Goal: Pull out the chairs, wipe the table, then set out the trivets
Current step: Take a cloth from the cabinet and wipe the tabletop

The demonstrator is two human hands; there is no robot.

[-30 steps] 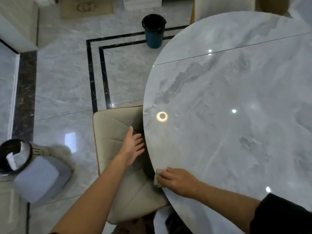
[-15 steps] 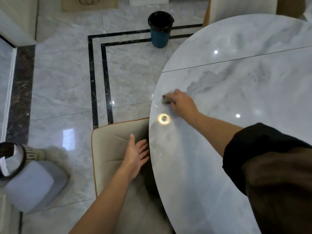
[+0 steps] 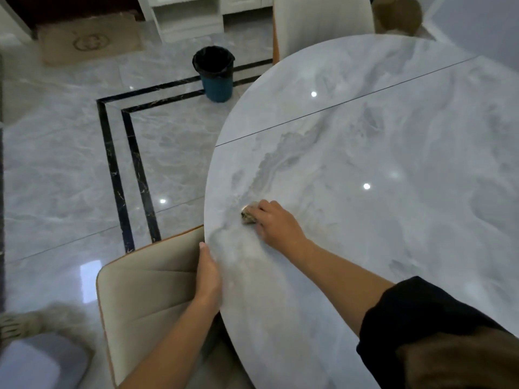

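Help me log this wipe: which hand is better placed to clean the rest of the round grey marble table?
Likely right. The right hand grips the crumpled cloth on the table; the left hand sits at the edge, by the beige chair.

A blue bin (image 3: 216, 77) lined with a black bag stands on the glossy grey marble floor (image 3: 56, 164), right on a double black inlay stripe (image 3: 112, 169). At its ten o'clock lies a beige doormat (image 3: 90, 40); toward twelve, a white cabinet (image 3: 191, 18); at two, a brown box (image 3: 398, 15).
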